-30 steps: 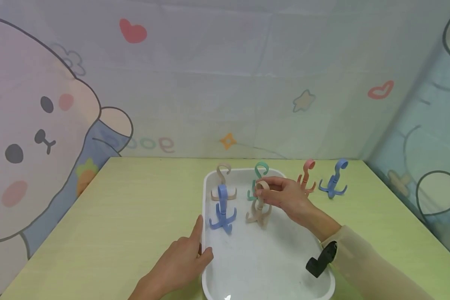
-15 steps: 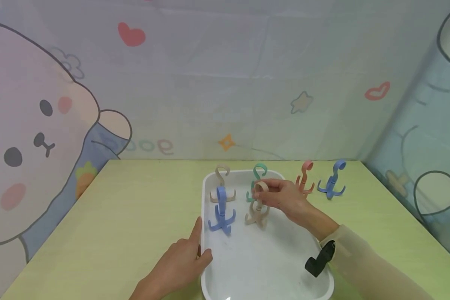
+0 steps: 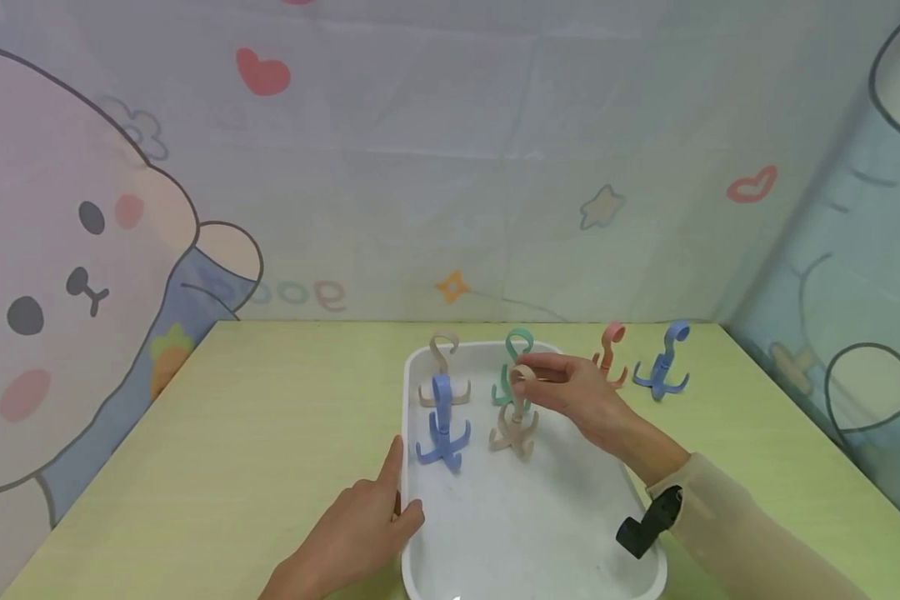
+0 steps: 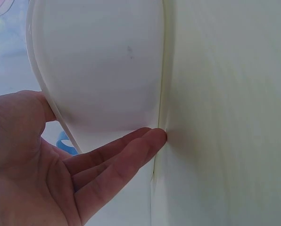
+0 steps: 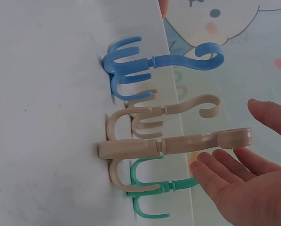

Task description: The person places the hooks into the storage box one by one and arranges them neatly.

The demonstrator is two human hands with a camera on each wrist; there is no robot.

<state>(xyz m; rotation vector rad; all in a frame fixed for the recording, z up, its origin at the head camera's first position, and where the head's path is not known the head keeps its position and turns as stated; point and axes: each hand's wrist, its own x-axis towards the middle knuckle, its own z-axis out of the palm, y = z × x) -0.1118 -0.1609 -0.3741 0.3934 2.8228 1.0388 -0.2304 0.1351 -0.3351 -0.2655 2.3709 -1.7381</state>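
In the head view, a beige claw hook [image 3: 515, 429] stands upright in the white tray [image 3: 532, 542]. My right hand [image 3: 581, 400] is at its curled top. The right wrist view shows thumb and fingers spread apart around that top, with no clear grip. Behind it stands a green claw hook [image 3: 519, 342], partly hidden by the hand. A blue claw hook [image 3: 442, 425] and another beige claw hook [image 3: 444, 362] stand at the tray's left. My left hand [image 3: 356, 517] rests at the tray's left side, its fingers straight against the outer wall and its thumb at the rim.
On the table [image 3: 292, 400], right of the tray, stand a red claw hook [image 3: 611, 346] and a second blue claw hook [image 3: 662, 362]. A cartoon-printed cloth [image 3: 420, 167] hangs behind the table. A black wrist strap [image 3: 663, 508] sits on the right sleeve.
The right wrist has shifted slightly to the right, while the front beige claw hook stays standing in the same spot. The head view has tilted a little. The left hand stays at the tray.
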